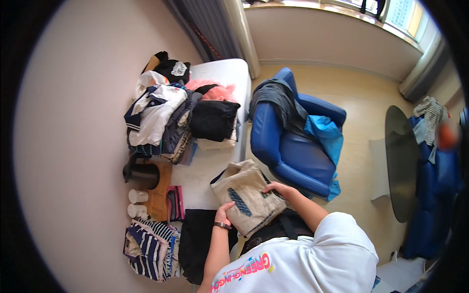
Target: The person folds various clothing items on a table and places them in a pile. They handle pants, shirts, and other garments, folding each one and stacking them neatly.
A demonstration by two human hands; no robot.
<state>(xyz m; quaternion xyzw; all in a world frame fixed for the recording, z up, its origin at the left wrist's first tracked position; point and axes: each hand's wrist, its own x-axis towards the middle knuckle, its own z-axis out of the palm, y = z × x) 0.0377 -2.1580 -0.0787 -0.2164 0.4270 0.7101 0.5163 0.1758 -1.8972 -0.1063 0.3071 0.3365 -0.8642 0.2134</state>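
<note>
Both my hands are on a beige folded garment [243, 194] with a dark blue patterned patch, held in front of my waist at the edge of the white table [205, 175]. My left hand [224, 214] grips its near left edge, thumb on top. The right side is gripped by my right hand [276, 188], its fingers partly over the cloth. Beside my left forearm lies a black cloth [198, 238], partly hidden by that arm. What lies under the beige garment is hidden.
On the table are a clothes pile [161, 113], a folded black garment [214, 120], a pink fluffy item [220, 91], striped clothes [150, 249], a dark kettle [143, 174], white mugs [138, 196] and a pink-edged case [176, 203]. A blue armchair [304, 146] and a dark oval table [401, 164] stand rightward.
</note>
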